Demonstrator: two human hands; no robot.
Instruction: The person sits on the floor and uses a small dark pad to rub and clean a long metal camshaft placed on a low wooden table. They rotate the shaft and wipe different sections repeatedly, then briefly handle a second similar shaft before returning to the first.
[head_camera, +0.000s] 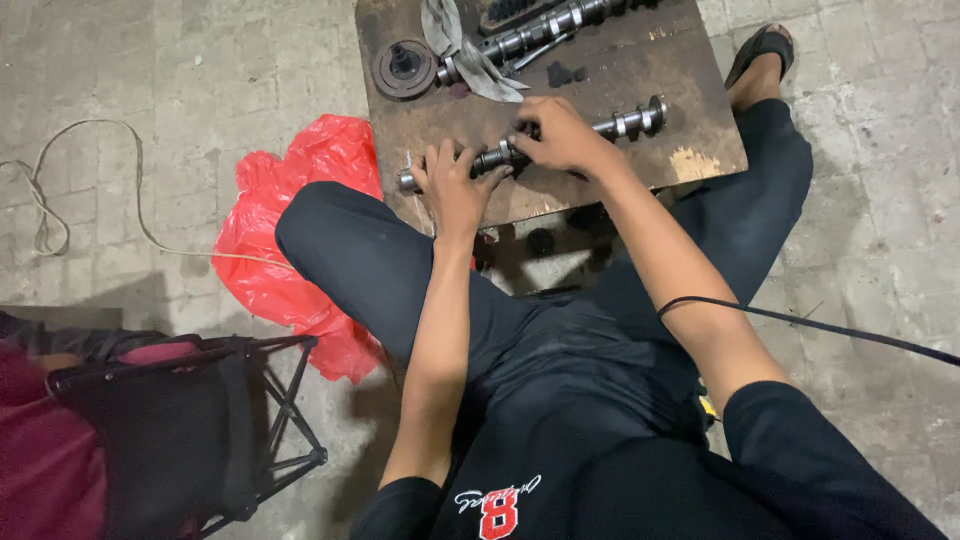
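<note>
The camshaft (560, 140) lay across the near part of a low, stained wooden table (700, 150), with both hands closed on it: the left hand (452, 185) wrapped its grip around the left end and the right hand (560, 135) pressed over the middle. Farther back on the table lay a second camshaft (545, 28), a grey rag (460, 50) and a round metal disc (404, 68). A red plastic bag (290, 230) lay crumpled on the floor just beside the person's left knee.

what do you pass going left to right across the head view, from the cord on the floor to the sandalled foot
pale looped cord → crumpled red plastic bag → round dark metal pulley → left hand → right hand → black sandal on a foot
</note>
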